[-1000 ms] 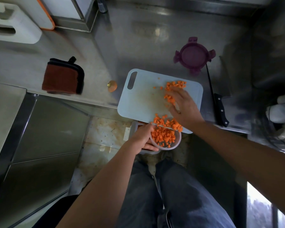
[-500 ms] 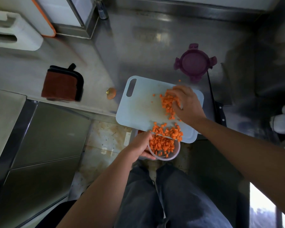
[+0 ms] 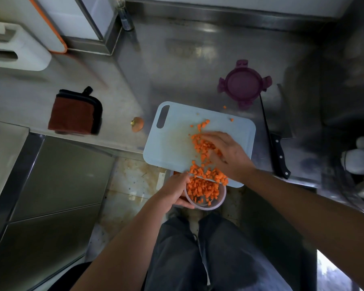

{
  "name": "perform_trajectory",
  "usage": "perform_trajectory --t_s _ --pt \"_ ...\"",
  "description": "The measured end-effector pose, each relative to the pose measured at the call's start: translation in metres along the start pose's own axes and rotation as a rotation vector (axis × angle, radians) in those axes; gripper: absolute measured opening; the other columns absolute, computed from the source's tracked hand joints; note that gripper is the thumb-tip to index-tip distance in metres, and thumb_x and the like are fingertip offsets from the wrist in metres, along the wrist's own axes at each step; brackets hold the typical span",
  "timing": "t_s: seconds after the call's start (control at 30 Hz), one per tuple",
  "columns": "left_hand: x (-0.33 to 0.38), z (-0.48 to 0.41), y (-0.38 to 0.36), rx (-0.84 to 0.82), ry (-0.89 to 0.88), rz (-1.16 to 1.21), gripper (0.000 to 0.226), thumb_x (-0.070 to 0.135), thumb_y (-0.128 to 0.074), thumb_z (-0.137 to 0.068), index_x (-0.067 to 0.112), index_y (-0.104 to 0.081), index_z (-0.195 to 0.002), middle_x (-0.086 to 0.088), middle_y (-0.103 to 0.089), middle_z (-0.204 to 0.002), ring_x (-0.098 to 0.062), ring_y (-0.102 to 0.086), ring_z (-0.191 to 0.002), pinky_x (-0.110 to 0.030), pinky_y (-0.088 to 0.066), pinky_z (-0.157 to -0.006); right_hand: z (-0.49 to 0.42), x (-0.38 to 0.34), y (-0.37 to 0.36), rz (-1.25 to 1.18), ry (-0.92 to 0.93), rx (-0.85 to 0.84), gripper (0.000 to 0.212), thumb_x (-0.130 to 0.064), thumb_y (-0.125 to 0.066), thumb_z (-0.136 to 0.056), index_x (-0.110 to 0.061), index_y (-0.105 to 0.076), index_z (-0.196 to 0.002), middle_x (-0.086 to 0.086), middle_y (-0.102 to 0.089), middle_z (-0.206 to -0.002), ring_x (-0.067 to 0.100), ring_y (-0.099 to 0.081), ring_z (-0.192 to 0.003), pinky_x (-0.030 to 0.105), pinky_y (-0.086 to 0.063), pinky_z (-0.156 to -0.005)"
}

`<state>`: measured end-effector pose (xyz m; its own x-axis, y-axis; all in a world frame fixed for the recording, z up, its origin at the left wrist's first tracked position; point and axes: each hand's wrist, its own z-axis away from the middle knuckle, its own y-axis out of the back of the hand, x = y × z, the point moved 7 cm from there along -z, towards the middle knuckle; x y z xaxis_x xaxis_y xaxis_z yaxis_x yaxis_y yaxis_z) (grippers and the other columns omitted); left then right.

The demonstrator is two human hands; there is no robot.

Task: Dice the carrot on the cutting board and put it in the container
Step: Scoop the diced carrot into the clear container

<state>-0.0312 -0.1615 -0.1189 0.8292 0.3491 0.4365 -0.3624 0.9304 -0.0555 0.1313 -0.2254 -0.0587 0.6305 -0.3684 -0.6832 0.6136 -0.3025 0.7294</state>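
Left hand [image 3: 172,193] around carrot-filled container [image 3: 217,203]

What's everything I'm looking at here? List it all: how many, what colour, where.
counter: one, steel grey, across the view
cutting board: one, white, overhanging the counter's near edge
container: one, clear, below the board's near edge
diced carrot: many, orange, on the board and in the container
lid: one, purple, behind the board
knife: one, black-handled, right of the board
carrot end: one, orange, left of the board
pot holder: one, brown with black trim, counter's left
left hand: one, holds the container
right hand: one, rests on the dice
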Motion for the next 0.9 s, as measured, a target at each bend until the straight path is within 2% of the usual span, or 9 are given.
perform_trajectory --t_s 0.1,0.2,0.33,0.4,0.53,0.67,0.8,0.9 --pt "-0.001 0.002 0.001 -0.001 -0.009 0.000 0.037 0.027 -0.035 -0.100 0.012 -0.050 -0.129 -0.018 -0.061 -0.116 -0.033 -0.065 -0.101 -0.036 -0.061 -0.065 -0.015 0.010 0.000 0.030 -0.105 -0.012 0.062 -0.039 -0.033 -0.092 -0.009 -0.041 -0.146 0.011 -0.037 -0.153 0.024 -0.031 -0.142 0.039 -0.025 -0.118" --pt "-0.002 0.005 0.001 -0.008 -0.018 0.022 0.035 0.029 -0.037 -0.101 0.013 -0.051 -0.129 -0.016 -0.061 -0.115 -0.032 -0.065 -0.101 -0.037 -0.062 -0.067 -0.009 0.007 -0.018 0.068 -0.069 -0.117 0.066 -0.044 -0.031 -0.092 -0.007 -0.041 -0.146 0.012 -0.034 -0.154 0.026 -0.025 -0.145 0.046 -0.022 -0.119" --pt "-0.003 0.007 0.001 -0.012 -0.036 0.074 0.034 0.029 -0.039 -0.103 0.011 -0.051 -0.129 -0.013 -0.061 -0.109 -0.028 -0.065 -0.094 -0.039 -0.062 -0.068 0.019 -0.009 -0.028 0.046 0.057 -0.158 0.053 -0.038 -0.036 -0.096 -0.012 -0.051 -0.139 0.005 -0.046 -0.147 0.020 -0.035 -0.140 0.044 -0.031 -0.115" --pt "-0.004 0.008 0.002 0.001 -0.043 0.086 0.034 0.029 -0.039 -0.103 0.012 -0.051 -0.129 -0.013 -0.062 -0.108 -0.027 -0.066 -0.092 -0.041 -0.062 -0.070 0.025 -0.010 -0.022 0.036 0.040 -0.125 0.051 -0.035 -0.037 -0.096 -0.014 -0.050 -0.140 0.004 -0.043 -0.149 0.018 -0.035 -0.140 0.039 -0.030 -0.116" --pt "-0.006 0.010 0.002 0.014 -0.051 0.102 0.034 0.030 -0.039 -0.102 0.014 -0.053 -0.129 -0.013 -0.064 -0.113 -0.027 -0.067 -0.094 -0.045 -0.061 -0.076 0.036 0.003 -0.010 0.120 -0.168 0.015 0.064 -0.041 -0.026 -0.095 -0.008 -0.034 -0.149 0.011 -0.026 -0.158 0.023 -0.020 -0.147 0.043 -0.014 -0.122" --pt "-0.007 0.014 0.006 0.064 -0.071 0.122 0.032 0.031 -0.043 -0.101 0.014 -0.058 -0.123 -0.009 -0.067 -0.107 -0.024 -0.069 -0.091 -0.047 -0.060 -0.080 0.065 0.002 -0.022 0.153 -0.352 0.037 0.067 -0.039 -0.026 -0.097 -0.005 -0.012 -0.154 0.011 -0.006 -0.162 0.020 0.002 -0.150 0.034 0.002 -0.122" --pt "-0.008 0.015 0.017 0.131 -0.116 0.121 0.032 0.026 -0.041 -0.100 0.011 -0.057 -0.123 -0.006 -0.064 -0.101 -0.020 -0.067 -0.084 -0.044 -0.061 -0.077 0.079 -0.017 -0.037 0.131 -0.415 0.105 0.063 -0.023 -0.042 -0.100 -0.005 -0.013 -0.153 0.009 -0.010 -0.162 0.021 -0.004 -0.150 0.035 -0.002 -0.121" --pt "-0.010 0.016 0.022 0.137 -0.125 0.115 0.034 0.027 -0.040 -0.100 0.011 -0.056 -0.126 -0.009 -0.064 -0.106 -0.022 -0.068 -0.087 -0.041 -0.062 -0.071 0.075 -0.037 -0.046 0.066 -0.402 0.152 0.063 -0.012 -0.047 -0.095 0.000 -0.021 -0.151 0.015 -0.019 -0.159 0.029 -0.015 -0.147 0.043 -0.015 -0.121"
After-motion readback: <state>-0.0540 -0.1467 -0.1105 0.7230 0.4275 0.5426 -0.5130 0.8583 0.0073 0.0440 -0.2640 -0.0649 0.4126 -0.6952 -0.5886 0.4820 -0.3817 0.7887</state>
